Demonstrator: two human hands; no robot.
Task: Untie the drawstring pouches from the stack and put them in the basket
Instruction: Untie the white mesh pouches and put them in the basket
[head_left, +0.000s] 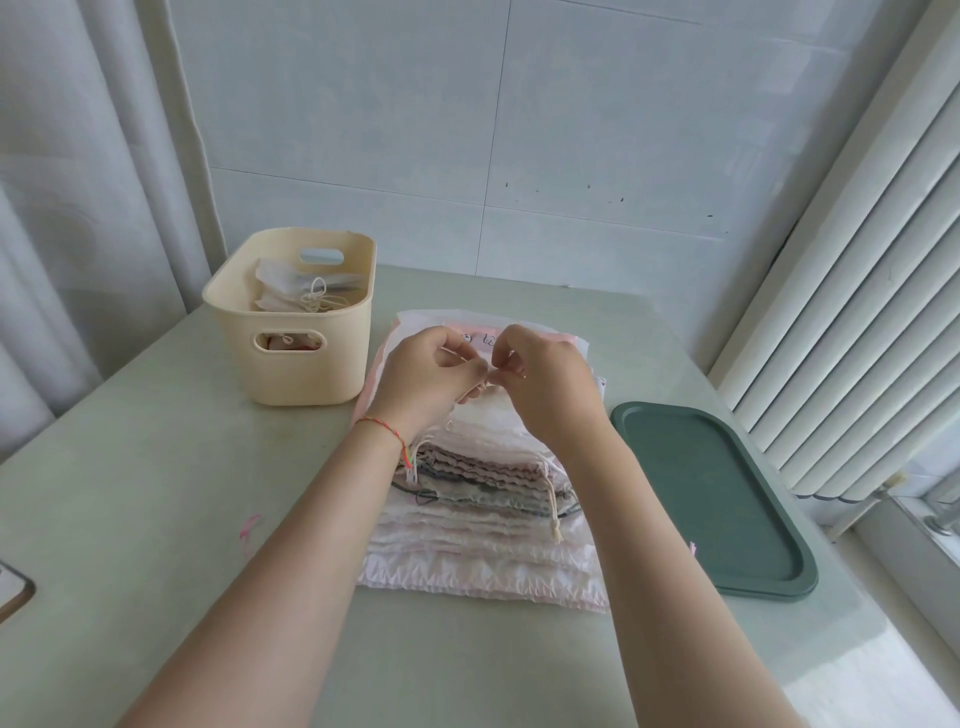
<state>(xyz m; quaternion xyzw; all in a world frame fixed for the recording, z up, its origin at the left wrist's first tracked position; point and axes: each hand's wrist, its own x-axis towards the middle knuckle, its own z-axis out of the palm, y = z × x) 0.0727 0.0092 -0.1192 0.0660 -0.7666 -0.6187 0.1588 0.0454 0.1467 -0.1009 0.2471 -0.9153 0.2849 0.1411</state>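
A pale green desk (156, 467) fills the frame. Mid-frame, the left hand (423, 382) and right hand (545, 387) pinch a cord (485, 383) over the stack (483, 519) — the basket (296, 317) stands upper left, nearer the left hand.

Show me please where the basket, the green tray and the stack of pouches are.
basket (291, 364): head view, on its front wall.
green tray (711, 499): head view, on its bare flat bottom.
stack of pouches (483, 561): head view, on the near pink pouch.
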